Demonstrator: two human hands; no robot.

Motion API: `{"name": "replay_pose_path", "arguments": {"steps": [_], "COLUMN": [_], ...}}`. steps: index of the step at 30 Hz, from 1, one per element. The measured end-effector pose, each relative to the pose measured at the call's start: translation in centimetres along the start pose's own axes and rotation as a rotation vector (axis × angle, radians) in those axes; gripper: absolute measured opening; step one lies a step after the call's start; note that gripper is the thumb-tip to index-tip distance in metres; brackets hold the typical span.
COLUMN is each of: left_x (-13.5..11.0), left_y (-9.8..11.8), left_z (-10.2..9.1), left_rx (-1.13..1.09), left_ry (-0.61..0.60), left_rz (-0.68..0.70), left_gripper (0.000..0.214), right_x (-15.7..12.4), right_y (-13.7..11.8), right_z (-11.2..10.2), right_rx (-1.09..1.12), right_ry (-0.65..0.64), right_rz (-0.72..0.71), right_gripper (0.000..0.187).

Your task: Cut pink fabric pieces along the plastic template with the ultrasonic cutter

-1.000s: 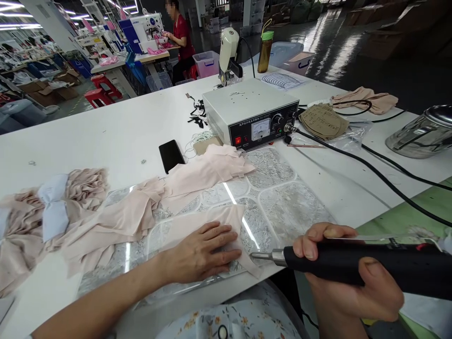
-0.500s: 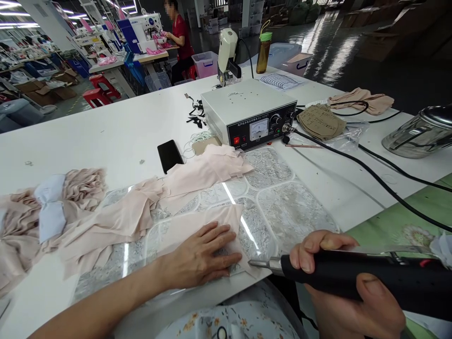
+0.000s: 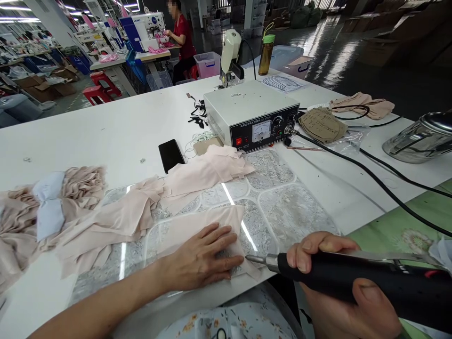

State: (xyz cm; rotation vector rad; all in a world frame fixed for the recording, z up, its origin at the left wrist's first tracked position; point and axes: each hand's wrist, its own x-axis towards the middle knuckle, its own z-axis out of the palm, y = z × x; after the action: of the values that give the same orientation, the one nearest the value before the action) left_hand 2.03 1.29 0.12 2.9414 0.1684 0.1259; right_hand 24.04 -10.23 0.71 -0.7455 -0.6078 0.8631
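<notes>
My left hand (image 3: pixel 201 256) lies flat, fingers spread, on a pale pink fabric piece (image 3: pixel 226 220) that rests on a clear patterned glass plate (image 3: pixel 293 207) near the table's front edge. My right hand (image 3: pixel 339 282) is wrapped round a black handheld tool (image 3: pixel 353 278) with a metal tip (image 3: pixel 256 259). The tip touches the fabric right beside my left fingertips. A black cable (image 3: pixel 367 174) runs from the tool's side of the table to a white control box (image 3: pixel 252 113) with a dial and red switch.
More pink fabric pieces (image 3: pixel 208 172) and a bundled stack (image 3: pixel 49 207) lie to the left. A black phone (image 3: pixel 170 154), a metal pot (image 3: pixel 420 139), paper patterns (image 3: pixel 321 123), a bottle (image 3: pixel 265 52) and a white cutter (image 3: pixel 229 54) stand on the white table. A person sews at a far machine (image 3: pixel 180 33).
The tool in my right hand has moved left, its tip closing in on the fabric until it meets it by my left fingertips. My left hand has stayed on the fabric.
</notes>
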Motion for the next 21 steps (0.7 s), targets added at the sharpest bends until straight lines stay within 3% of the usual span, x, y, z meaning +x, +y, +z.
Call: {"name": "replay_pose_path", "arguments": {"steps": [9, 21], "left_x": [-0.1, -0.1], "left_y": [-0.3, -0.4], "left_z": [0.2, 0.0], "left_rx": [0.044, 0.073], "left_ry": [0.058, 0.018], "left_rz": [0.031, 0.026], "left_gripper": [0.038, 0.046], "right_x": [1.0, 0.1], "right_y": [-0.2, -0.5], "right_z": [1.5, 1.8], "right_rx": [-0.083, -0.100], "right_ry": [-0.072, -0.028], "right_rz": [-0.123, -0.056], "right_gripper": [0.015, 0.019]}}
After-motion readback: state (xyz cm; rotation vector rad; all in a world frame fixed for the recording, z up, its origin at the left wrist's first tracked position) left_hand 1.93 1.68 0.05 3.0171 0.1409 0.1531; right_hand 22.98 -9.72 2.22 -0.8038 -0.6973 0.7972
